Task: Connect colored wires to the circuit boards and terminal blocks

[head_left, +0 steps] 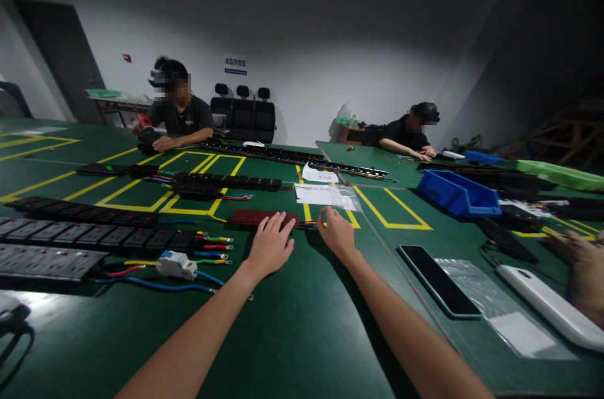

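– Nearest the camera, what's on the green table (292,336)?
– Both forearms, coming in from the btm edge. To their L: grey power strips (47,260) and a white circuit breaker (176,264) w/ red, blue and yellow wires. To their R: a dark phone (438,289) face up, a clear plastic bag (495,314) just beside it, then a white device (552,308).
– Hands?
– Apart. The left hand (270,248) is spread flat, fingertips at the R end of a dark red strip (250,217). The right hand (336,234) is just beside that end, palm down, fingers curled fwd. Can't tell if it's pinching anything.
– Where's the strip exactly?
– Flat on the table, just past the left hand, short coloured wires at its R end.
– Anyone close by?
– Another person's hand (587,273) at the R edge, near the white device.
– Further back?
– Papers (325,194) beyond the right hand, a blue bin (457,193) to the R, black strips (226,184) in rows inside yellow tape lines. On the far side, a seated person (177,112) at L w/ a red tool (144,122), and a second person (406,131) leaning on the next table. Black chairs (243,112) by the wall.
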A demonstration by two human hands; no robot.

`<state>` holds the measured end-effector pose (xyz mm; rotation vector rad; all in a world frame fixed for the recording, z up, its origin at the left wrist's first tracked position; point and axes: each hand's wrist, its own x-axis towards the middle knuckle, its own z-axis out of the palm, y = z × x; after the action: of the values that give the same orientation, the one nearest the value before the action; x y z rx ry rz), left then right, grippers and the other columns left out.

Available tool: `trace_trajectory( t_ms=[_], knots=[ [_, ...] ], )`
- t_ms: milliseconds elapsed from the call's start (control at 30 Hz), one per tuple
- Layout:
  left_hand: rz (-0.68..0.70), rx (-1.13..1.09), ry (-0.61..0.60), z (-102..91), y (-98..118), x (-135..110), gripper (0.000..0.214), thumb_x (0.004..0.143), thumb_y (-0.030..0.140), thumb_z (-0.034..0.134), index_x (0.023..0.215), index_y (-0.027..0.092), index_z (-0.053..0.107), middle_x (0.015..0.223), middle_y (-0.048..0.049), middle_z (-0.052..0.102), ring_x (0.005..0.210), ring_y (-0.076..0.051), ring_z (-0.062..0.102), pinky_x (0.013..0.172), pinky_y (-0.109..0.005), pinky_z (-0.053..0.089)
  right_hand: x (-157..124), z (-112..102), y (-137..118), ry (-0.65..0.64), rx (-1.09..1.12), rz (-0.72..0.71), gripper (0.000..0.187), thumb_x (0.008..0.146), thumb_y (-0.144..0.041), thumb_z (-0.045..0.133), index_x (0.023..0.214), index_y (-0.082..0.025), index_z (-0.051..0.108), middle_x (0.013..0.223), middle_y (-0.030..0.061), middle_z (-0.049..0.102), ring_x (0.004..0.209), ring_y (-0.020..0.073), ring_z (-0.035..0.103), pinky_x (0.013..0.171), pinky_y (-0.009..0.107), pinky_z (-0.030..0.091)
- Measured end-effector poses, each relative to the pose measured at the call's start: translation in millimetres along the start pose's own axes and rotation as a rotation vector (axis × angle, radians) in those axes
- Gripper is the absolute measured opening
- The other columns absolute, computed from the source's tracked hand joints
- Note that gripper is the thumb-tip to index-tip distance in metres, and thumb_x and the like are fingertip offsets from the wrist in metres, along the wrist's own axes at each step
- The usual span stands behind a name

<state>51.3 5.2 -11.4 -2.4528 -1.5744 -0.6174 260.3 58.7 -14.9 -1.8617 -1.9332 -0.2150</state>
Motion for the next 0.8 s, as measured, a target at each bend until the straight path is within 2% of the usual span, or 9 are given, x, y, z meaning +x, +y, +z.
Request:
trace_trajectory(
  t_ms=[333, 800],
  knots=[
    [0.002, -0.004, 0.005, 1.9, -0.5, 0.1, 0.051, 0.096, 0.032, 0.051, 0.145, 0.023, 0.05, 0.155, -0.0119, 0.044, 0.145, -0.029, 0.037, 0.119, -0.05, 0.028, 0.2, 1.3, 3.2, -0.055, -0.01, 0.014, 0.02, 0.1, -0.033, 0.048, 0.113, -0.022, 0.057, 0.107, 0.006, 0.069, 0.085, 0.0182, 0.067, 0.063, 0.027, 0.036],
    [0.0, -0.007, -0.003, 1.0, 0.0, 0.2, 0.05, 0.096, 0.033, 0.051, 0.145, 0.022, 0.05, 0.155, -0.0121, 0.044, 0.145, -0.029, 0.037, 0.119, -0.05, 0.029, -2.0, -2.9, -2.5, -0.012, -0.026, -0.057, 0.019, 0.101, -0.029, 0.047, 0.112, -0.023, 0.06, 0.107, 0.0049, 0.063, 0.076, 0.0152, 0.061, 0.059, 0.027, 0.031]
  ],
)
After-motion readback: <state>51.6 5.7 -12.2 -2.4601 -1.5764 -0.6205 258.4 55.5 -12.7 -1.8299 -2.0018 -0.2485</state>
